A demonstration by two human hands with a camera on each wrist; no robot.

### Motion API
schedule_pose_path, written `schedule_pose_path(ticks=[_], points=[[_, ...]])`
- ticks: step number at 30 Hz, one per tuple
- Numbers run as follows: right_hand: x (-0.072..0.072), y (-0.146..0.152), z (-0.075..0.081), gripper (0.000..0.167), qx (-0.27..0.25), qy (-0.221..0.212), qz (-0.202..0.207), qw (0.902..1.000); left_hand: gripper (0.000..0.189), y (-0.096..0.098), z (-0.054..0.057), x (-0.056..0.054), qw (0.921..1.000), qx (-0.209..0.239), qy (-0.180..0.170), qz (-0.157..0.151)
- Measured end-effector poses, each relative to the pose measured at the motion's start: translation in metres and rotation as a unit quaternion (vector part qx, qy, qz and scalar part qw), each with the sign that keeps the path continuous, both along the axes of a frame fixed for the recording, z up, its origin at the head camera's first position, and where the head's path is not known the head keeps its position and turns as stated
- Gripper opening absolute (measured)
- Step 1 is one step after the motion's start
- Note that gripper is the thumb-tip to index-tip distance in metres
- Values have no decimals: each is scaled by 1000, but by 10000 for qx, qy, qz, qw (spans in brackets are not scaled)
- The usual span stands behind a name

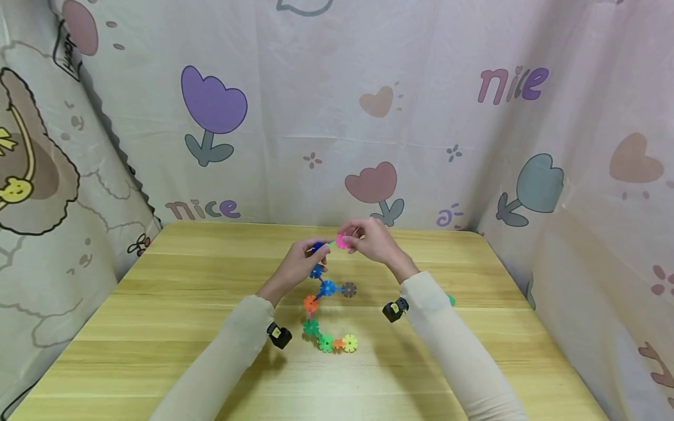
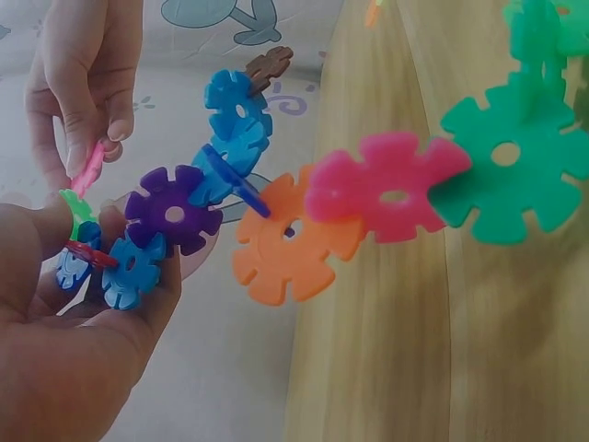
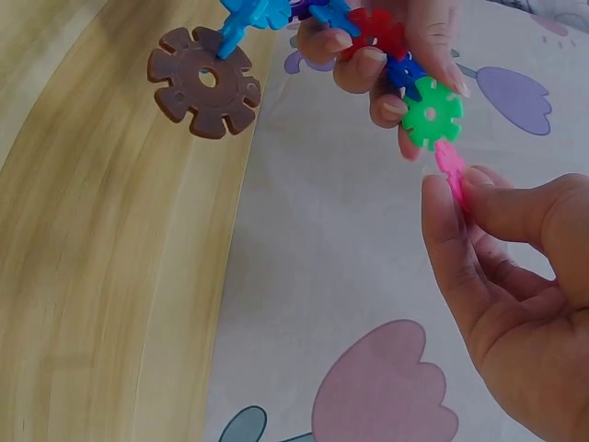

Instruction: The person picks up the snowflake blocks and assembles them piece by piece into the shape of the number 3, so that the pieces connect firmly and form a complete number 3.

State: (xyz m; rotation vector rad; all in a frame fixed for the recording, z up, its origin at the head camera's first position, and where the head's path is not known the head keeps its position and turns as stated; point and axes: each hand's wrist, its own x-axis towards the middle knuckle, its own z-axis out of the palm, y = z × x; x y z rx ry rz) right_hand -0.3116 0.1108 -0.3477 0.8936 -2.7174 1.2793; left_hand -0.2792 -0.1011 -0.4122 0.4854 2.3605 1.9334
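My left hand grips the upper end of a chain of slotted plastic snowflake discs, around a red disc and blue ones beside it. Beyond its fingertips sticks out a light green disc. Between thumb and fingers, my right hand pinches a pink disc, its edge meeting the green one; how deep the slots sit I cannot tell. Down the chain come a purple disc, blue discs with a brown disc branching off, an orange disc, green discs and a yellow disc.
A wooden table lies beneath the hands. Partly behind the right sleeve, a small green piece shows on the tabletop. Printed curtains hang at the back and along both sides.
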Motion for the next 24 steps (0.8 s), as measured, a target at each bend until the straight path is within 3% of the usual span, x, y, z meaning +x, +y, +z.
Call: schedule_pose_path(ticks=[13,18,24], points=[[2,-5,-2,16,-135,80,-70,9999,38,2,3,2,9998,-182,-9,-58],[4,-11,-7,13,-285,431,-113,9986,36,4,4,1,9992,-395,15,80],[7,-12,-7,12,-49,966,-43,9953,35,5,5,-1,9984,-495,250,83]])
